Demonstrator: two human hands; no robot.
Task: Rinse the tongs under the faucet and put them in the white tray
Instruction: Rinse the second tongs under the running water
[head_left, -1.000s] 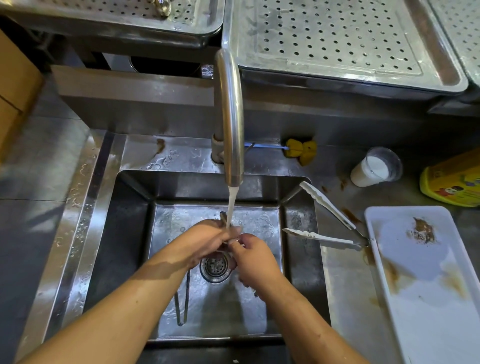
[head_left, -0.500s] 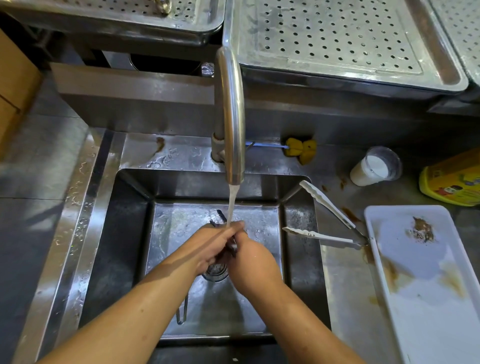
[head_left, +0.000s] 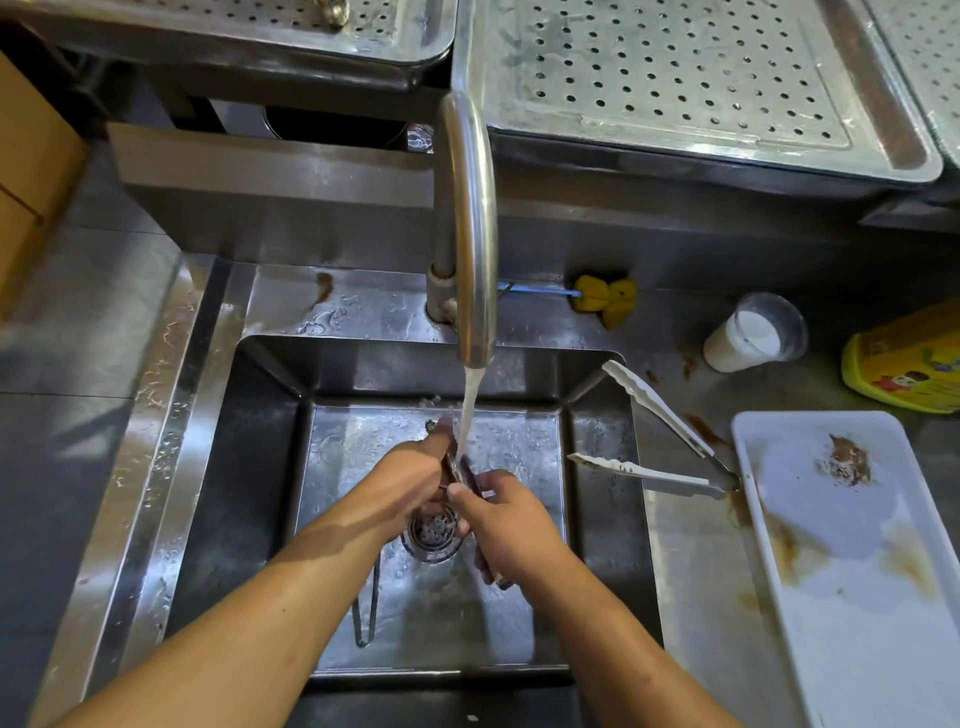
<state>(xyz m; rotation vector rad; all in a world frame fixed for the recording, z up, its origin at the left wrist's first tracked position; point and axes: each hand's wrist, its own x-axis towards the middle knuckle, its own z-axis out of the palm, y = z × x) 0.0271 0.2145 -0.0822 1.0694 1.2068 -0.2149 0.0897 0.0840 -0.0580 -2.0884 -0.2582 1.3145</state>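
Steel tongs (head_left: 460, 470) under faucet (head_left: 465, 228) stream, mid-rinse; left hand (head_left: 410, 480) & right hand (head_left: 501, 517) both closed round them. Next: carry to white tray (head_left: 857, 597) w/o dripping.

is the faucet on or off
On: water pours from the faucet spout onto both hands in the sink.

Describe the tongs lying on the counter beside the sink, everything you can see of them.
The tongs are long, with two pale, whitish arms that look plastic-tipped, joined at a metal hinge end. They lie open in a V: the hinge sits against the near-left edge of the white tray, and both tips reach out over the right rim of the sink. Neither hand touches them. Brown smears mark the counter alongside.
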